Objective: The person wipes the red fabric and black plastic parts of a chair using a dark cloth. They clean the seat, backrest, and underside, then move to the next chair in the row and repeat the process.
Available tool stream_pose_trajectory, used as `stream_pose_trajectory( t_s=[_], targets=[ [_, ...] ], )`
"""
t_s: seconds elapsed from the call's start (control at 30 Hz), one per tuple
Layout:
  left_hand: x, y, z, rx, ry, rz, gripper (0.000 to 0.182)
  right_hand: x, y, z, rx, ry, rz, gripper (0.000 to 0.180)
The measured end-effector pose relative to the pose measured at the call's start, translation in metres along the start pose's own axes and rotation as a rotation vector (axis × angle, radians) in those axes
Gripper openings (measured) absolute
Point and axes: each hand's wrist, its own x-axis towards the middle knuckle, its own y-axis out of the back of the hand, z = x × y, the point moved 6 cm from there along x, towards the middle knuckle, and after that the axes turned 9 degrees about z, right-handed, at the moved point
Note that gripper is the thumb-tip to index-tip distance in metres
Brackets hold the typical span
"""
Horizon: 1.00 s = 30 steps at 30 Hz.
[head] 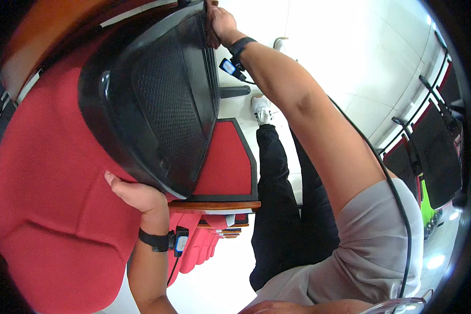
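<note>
A large black plastic seat shell (163,90), with a textured panel, stands tilted against red chair upholstery (55,188). At its lower edge is my left hand (139,196), one digit lying on the red fabric and the other fingers hidden behind the shell. My right hand (222,24) is curled at the far upper edge of the shell, beside a dark reddish-brown part that is too shadowed to identify. Both wrists wear black straps with small cabled devices. Between the shell and my legs lies a red panel with a black border (231,161).
A wooden edge (219,205) runs below the bordered panel. More red seats (192,251) stand in a row beneath it. My white shoe (261,108) is on the pale tiled floor (337,51). Black-and-red chairs (431,149) line the right side. A black cable follows my right arm.
</note>
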Motion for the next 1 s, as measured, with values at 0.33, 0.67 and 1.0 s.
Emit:
stream_pose_trajectory(
  t_s=[0.33,0.67,1.0],
  targets=[
    [-0.023,-0.019,0.021,-0.147,0.123,0.054,0.067,-0.235,-0.038,0.17,0.23,-0.878,-0.344,0.079],
    [-0.01,-0.015,0.024,0.116,-0.295,0.02,0.058,-0.3,-0.006,0.065,0.509,-1.136,-0.205,0.068],
    [-0.019,-0.019,0.04,0.307,-0.387,0.057,0.056,-0.429,0.041,-0.111,0.655,-1.298,-0.532,0.064]
  ],
)
